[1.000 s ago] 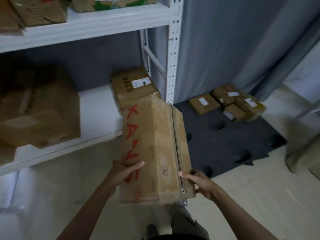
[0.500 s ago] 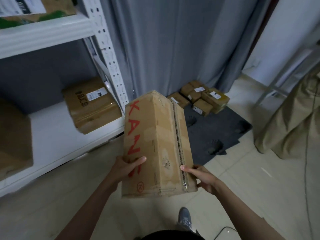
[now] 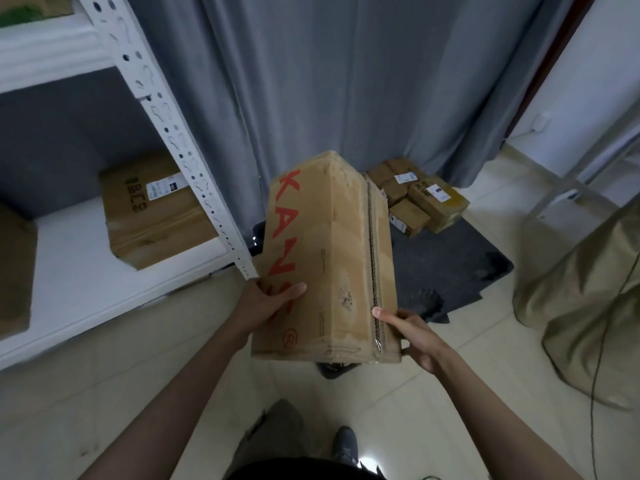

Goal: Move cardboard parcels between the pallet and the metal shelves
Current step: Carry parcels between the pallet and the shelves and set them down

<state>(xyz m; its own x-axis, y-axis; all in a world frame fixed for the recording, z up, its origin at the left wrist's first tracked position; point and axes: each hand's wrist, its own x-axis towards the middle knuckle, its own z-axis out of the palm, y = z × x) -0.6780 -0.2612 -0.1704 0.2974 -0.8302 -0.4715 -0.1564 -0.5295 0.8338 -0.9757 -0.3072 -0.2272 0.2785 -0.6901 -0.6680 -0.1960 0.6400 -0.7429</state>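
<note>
I hold a long cardboard parcel [image 3: 332,258] with red letters on its left face, lengthwise in front of me. My left hand [image 3: 266,303] grips its left side near the close end. My right hand [image 3: 412,330] grips the right side and underside. Beyond it lies the dark pallet [image 3: 450,271] on the floor, with several small labelled parcels [image 3: 426,199] stacked at its far corner. The white metal shelves [image 3: 86,282] stand at the left, with a labelled parcel [image 3: 152,213] on the lower shelf.
A grey curtain [image 3: 311,81] hangs behind the pallet. A large tan sack [image 3: 585,306] slumps on the floor at the right, next to a grey frame [image 3: 568,188]. A thin cable [image 3: 595,341] runs over the sack. My shoe [image 3: 346,445] shows below.
My view has swung right, away from the shelves and toward the pallet. The parcel stays in both hands, now nearer the pallet and past the shelf's corner post.
</note>
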